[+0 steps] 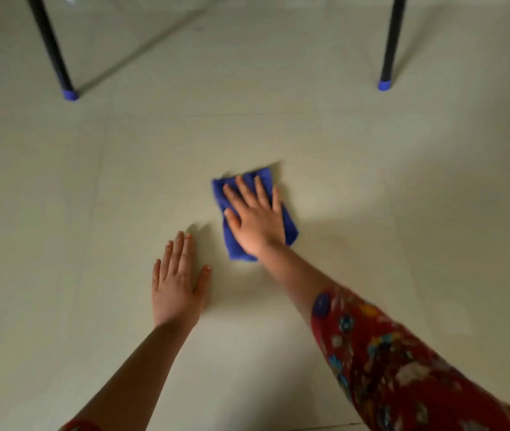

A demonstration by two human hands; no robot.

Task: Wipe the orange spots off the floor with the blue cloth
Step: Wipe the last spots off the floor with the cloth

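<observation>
A folded blue cloth (291, 230) lies flat on the pale tiled floor (371, 169) near the middle of the view. My right hand (255, 216) presses down on it with straight, spread fingers, covering most of it. My left hand (177, 281) rests flat on the bare floor, just left of and nearer than the cloth, fingers straight and apart from it. No orange spots show on the floor; anything under the cloth is hidden.
Two black table legs with blue feet stand at the back, one at the left (70, 94) and one at the right (383, 85). Tile joints run across the floor between them and my hands.
</observation>
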